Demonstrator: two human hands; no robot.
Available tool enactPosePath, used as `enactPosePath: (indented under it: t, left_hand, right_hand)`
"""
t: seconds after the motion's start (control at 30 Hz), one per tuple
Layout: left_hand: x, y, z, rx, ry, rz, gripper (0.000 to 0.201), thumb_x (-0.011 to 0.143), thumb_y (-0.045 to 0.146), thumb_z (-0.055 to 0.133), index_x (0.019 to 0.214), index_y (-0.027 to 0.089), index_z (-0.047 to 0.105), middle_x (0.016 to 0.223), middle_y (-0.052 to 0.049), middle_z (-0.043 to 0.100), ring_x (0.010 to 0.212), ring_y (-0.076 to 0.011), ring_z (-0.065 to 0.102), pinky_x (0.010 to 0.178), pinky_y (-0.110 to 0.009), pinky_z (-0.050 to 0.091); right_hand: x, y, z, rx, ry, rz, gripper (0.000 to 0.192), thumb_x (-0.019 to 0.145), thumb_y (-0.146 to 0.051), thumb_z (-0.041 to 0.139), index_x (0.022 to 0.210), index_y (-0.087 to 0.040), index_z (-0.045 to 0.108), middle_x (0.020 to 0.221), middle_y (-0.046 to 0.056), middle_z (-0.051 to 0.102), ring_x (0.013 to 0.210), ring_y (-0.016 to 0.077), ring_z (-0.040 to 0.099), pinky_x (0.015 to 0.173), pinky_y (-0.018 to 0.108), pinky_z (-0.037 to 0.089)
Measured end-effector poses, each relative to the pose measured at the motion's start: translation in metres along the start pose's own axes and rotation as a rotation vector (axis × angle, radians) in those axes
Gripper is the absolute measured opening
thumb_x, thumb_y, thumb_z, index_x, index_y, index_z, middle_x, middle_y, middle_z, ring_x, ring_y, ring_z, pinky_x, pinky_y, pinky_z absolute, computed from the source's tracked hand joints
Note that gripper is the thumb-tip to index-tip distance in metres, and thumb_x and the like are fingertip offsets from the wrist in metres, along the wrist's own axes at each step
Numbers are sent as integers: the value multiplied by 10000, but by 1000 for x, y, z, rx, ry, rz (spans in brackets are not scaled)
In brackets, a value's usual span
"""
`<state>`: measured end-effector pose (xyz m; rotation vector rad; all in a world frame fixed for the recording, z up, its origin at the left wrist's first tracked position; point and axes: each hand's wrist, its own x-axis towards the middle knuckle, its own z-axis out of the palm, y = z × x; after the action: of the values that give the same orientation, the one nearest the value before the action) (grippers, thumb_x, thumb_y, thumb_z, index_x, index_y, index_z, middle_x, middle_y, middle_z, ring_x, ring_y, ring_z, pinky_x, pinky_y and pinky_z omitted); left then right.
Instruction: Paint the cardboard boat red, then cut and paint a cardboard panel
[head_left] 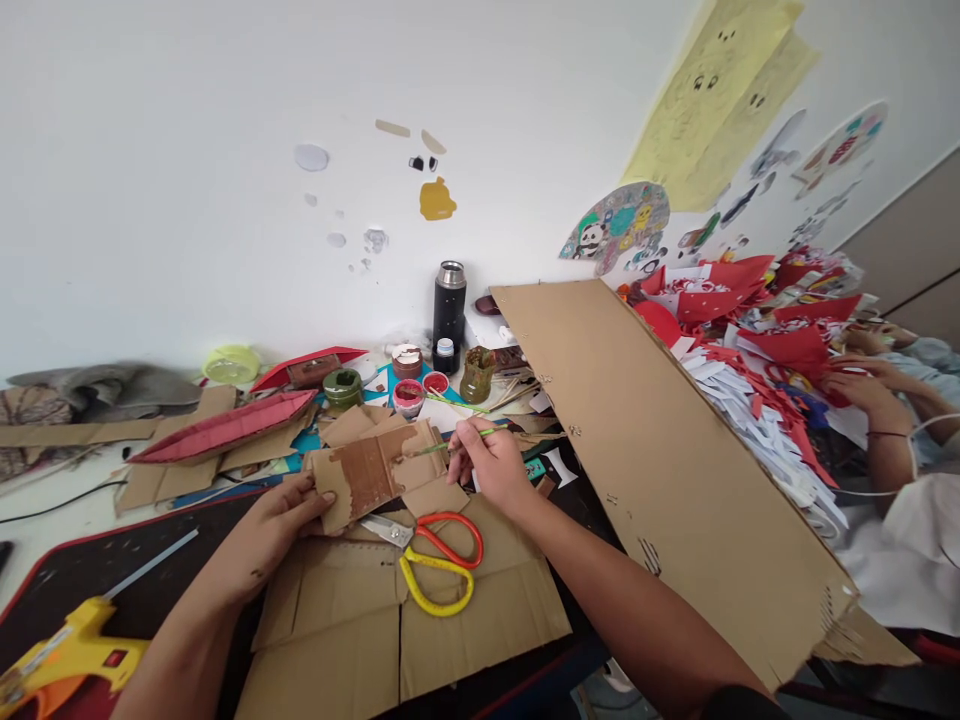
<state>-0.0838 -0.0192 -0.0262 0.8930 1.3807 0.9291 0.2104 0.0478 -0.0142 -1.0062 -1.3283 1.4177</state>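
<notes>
My left hand (pixel 289 510) pinches the lower left corner of a small cardboard piece (pixel 330 485), tilted up above the work surface. Brown paint (pixel 367 470) covers much of its middle, with an uneven edge. My right hand (pixel 491 465) is closed around a thin green paintbrush (pixel 439 447), its tip at the painted right part of the cardboard. Just below lie scissors (pixel 405 533) with one orange and one yellow handle, on a larger cardboard sheet (pixel 450 640). Behind the piece stand a green paint jar (pixel 343 388), a red paint jar (pixel 409 398) and a jar of murky liquid (pixel 478 375).
A large cardboard panel (pixel 667 450) leans at the right, with paper strips (pixel 750 430) and a co-worker's hands (pixel 874 390) beyond. A yellow glue gun (pixel 82 650) lies front left. A black flask (pixel 449 310) and a red boat-shaped piece (pixel 225 428) stand behind.
</notes>
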Motion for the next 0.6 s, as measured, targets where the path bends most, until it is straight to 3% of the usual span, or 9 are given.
enactPosePath:
  t: [0.1,0.23,0.4,0.6]
  left_hand:
    - [0,3,2,0,9,-3,492,583,500,977,942,221,788,859,-69,803,793,-308,763,738,-412,641]
    - [-2,8,5,-44,-1,-40,479,559,474,993,908,225,780,886,-66,818,832,-326,782,760,-422,653]
    - [0,1,1,-104,-16,-37,470,595,424,996,972,223,800,973,-78,839,924,-336,796,783,-394,652]
    - [3,-6,-3,-74,-19,-25,451,622,417,986,985,210,813,940,-81,836,819,-296,779,726,-365,640]
  right_hand:
    - [-2,0,-1,-1,3,22,591,941,-799,616,814,-223,588,507,-18,647,434,151,667,397,188,429]
    - [3,-3,4,-8,33,-16,596,956,-807,592,846,-221,605,573,7,701,480,158,690,409,197,447]
    - [-2,2,9,-6,-21,-8,606,957,-807,603,827,-214,611,550,-12,661,473,151,680,418,197,436]
    - [-4,3,7,7,-1,11,618,953,-817,604,827,-212,610,535,-11,659,468,158,692,413,195,426]
